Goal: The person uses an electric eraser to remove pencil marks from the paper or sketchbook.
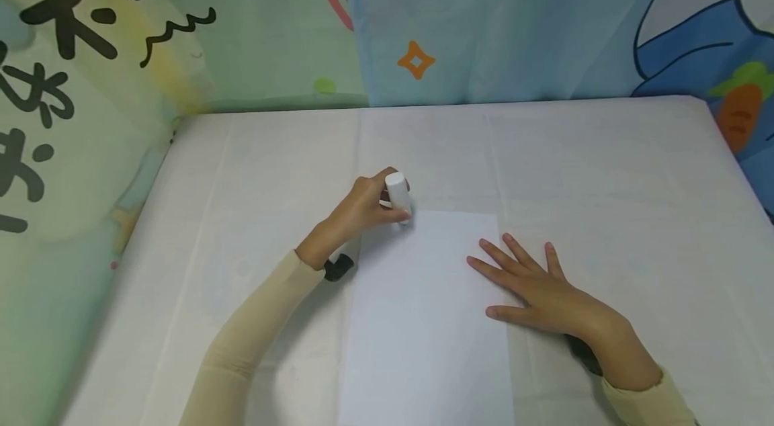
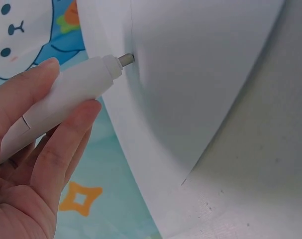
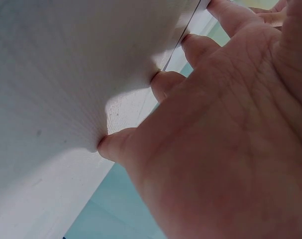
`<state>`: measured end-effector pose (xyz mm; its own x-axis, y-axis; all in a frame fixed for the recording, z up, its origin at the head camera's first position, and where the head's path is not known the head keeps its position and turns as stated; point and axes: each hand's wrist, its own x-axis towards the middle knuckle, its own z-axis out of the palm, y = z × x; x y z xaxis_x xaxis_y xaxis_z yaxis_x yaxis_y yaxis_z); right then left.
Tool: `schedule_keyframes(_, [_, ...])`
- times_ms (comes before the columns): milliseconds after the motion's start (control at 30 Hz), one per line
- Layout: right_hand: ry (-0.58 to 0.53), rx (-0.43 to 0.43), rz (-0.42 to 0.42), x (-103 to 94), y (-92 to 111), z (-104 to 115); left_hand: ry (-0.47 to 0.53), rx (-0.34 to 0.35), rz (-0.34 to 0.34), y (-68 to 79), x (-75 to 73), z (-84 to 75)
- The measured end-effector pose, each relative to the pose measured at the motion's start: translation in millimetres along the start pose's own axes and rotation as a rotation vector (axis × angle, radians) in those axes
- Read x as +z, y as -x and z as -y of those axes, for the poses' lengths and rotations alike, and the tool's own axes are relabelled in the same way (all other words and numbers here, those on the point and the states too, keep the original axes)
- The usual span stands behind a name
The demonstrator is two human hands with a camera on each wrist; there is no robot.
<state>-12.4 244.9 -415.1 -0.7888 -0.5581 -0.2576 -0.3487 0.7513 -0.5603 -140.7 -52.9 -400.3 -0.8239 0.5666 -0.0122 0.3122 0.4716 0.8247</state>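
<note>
A thick white pen-like tool [image 1: 399,193] with a short grey tip is pinched between the thumb and fingers of my left hand [image 1: 367,201]. It stands near the top left corner of a sheet of white paper [image 1: 426,318]. In the left wrist view, the tip of the tool [image 2: 73,87] is close to the paper, by a thin faint line; contact cannot be made out. My right hand [image 1: 538,288] lies with spread fingers at the sheet's right edge. The right wrist view has its fingertips [image 3: 165,82] pressing on the white surface.
A white cloth [image 1: 617,191] covers the table under the paper. Behind the table and along its left hangs a printed curtain [image 1: 290,16] with cartoon figures and black lettering. Dark bands [image 1: 338,267] show at both wrists.
</note>
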Motion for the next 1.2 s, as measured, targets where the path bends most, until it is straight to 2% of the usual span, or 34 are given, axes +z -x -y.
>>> schedule_keyframes(367, [0.0, -0.013, -0.002, 0.5, 0, -1, 0.003, 0.004, 0.018, 7.9, 3.9, -1.6])
schedule_keyframes(667, [-0.011, 0.003, 0.01, -0.2, -1, 0, 0.022, 0.035, 0.027, 13.8, 6.2, -4.0])
schedule_keyframes(900, [-0.01, 0.0, 0.01, -0.8, -1, -1, 0.007, 0.028, 0.039, 17.2, 6.4, -5.0])
schedule_keyframes(1200, [0.0, -0.014, 0.008, -0.1, -1, -2, 0.047, 0.027, 0.041, 24.1, 9.1, -5.6])
